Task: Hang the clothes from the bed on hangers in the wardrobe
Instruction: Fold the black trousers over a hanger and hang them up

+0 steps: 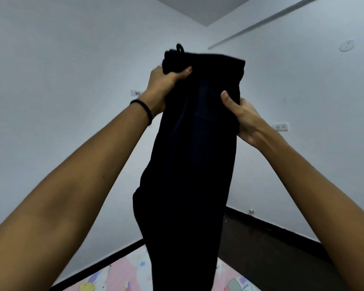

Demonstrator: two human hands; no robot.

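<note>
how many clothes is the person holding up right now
1: a dark navy fabric garment, held up in front of the white wall, left hand gripping its top edge, right hand gripping its right side. More clothes may lie out of view.

The dark garment [189, 164] runs off the bottom edge; its lower end is not visible. The fingers of the left hand [164, 85] and right hand [240, 116] are hidden behind the fabric. The garment covers most of the wall label [136, 93]; only "WR" is legible. The bed sheet [122, 276] is cut off at the bottom edge.
</note>
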